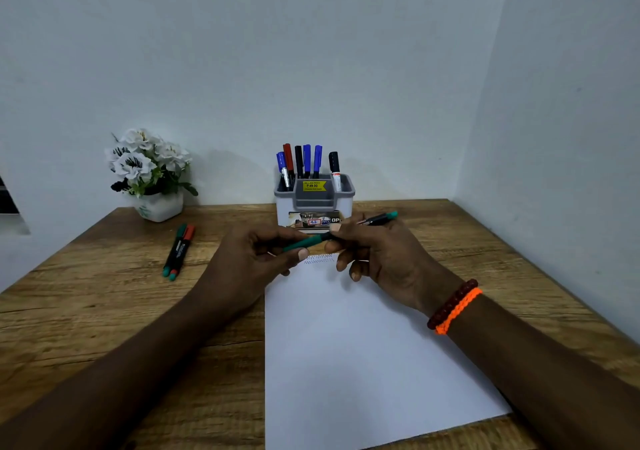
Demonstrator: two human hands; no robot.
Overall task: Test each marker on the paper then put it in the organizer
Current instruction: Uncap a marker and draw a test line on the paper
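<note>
Head view: our left hand [256, 259] pinches the green cap end, our right hand [374, 252] grips the barrel of one marker [311, 241] above the paper [363, 345], likely uncapping or recapping; organizer [313, 200] waits beyond.

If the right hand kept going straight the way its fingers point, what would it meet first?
The right hand, gripping the green marker, points left at the left hand pinching the marker's cap, so it would likely meet that first, though depth is uncertain.
</note>
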